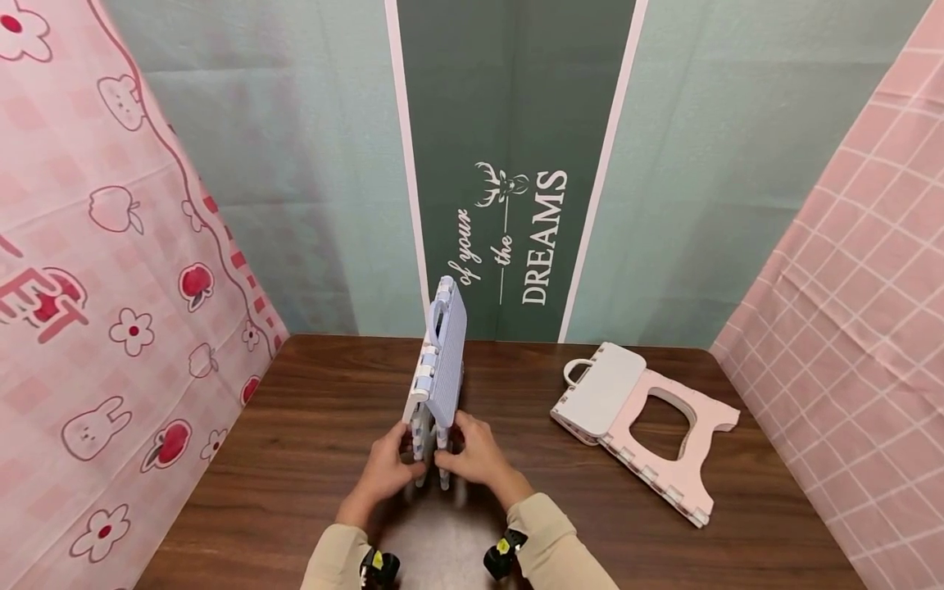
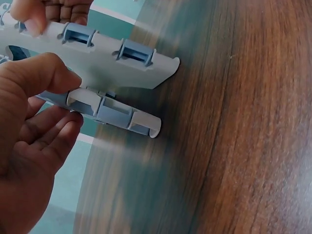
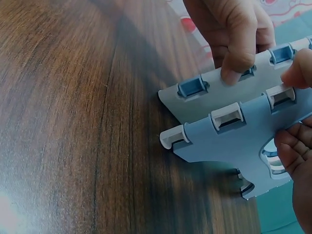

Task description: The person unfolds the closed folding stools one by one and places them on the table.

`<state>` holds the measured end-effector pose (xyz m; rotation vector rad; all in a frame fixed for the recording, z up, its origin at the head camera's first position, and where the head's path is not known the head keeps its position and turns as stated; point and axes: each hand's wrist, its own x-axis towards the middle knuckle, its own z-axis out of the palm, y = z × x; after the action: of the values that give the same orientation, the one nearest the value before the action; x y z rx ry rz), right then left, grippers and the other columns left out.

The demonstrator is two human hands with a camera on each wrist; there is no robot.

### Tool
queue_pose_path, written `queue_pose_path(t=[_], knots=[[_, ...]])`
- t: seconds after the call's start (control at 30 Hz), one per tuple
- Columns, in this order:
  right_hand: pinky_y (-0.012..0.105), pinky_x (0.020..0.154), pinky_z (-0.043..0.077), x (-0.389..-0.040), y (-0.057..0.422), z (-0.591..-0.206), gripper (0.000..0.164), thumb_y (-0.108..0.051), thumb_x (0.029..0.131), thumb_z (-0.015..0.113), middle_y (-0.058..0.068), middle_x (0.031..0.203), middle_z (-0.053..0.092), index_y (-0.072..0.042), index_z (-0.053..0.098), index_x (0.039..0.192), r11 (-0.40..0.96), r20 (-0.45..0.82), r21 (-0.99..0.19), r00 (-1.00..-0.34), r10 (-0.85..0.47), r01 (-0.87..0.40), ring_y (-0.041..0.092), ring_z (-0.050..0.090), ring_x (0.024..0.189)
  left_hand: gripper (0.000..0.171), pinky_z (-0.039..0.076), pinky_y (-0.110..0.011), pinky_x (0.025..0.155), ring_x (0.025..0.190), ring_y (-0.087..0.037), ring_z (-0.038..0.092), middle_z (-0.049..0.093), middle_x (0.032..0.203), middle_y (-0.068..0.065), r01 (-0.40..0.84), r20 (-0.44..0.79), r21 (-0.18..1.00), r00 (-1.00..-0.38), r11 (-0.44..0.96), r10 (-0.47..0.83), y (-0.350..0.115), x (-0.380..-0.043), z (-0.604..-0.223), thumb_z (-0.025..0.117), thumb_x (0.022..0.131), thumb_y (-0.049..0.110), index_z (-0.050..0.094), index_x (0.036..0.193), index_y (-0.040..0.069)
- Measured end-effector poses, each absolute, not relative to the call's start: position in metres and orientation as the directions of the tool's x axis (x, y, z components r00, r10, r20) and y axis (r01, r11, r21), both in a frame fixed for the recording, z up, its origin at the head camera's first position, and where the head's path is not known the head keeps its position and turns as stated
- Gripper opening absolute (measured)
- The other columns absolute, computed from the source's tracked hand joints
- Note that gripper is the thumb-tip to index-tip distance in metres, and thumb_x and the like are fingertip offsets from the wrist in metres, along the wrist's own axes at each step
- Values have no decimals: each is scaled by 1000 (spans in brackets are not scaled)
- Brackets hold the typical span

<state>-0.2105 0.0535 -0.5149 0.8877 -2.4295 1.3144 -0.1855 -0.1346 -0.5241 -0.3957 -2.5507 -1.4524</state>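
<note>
A lavender-blue and white folding stool stands partly folded on the table, its ribbed top tilted steeply and a loop handle on its upper edge. Its two hinged leg panels are a small gap apart. My left hand pinches the edge of the left panel, thumb on the near side. On the other side, my right hand pinches the right panel between thumb and curled fingers. The panels' lower corners appear close to the tabletop; whether every corner touches it, I cannot tell.
A pink and white folding stool lies flattened on the right of the brown wooden table. Behind the table hangs a green curtain. Pink printed cloth borders the left, and pink checked cloth the right.
</note>
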Motion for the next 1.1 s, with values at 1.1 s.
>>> queue_pose_path(t=[1.1], knots=[[20,53,39,-213,59,-515,29,-13,61,72,0,71,55,-8,60,88,404,445,-718,-820,-359,-567,13,49,60,40,50,-33,66,76,-19,58,60,82,-2,338,324,775,-938,534,123,-162,-184,-524,72,59,-3,56,95,7]])
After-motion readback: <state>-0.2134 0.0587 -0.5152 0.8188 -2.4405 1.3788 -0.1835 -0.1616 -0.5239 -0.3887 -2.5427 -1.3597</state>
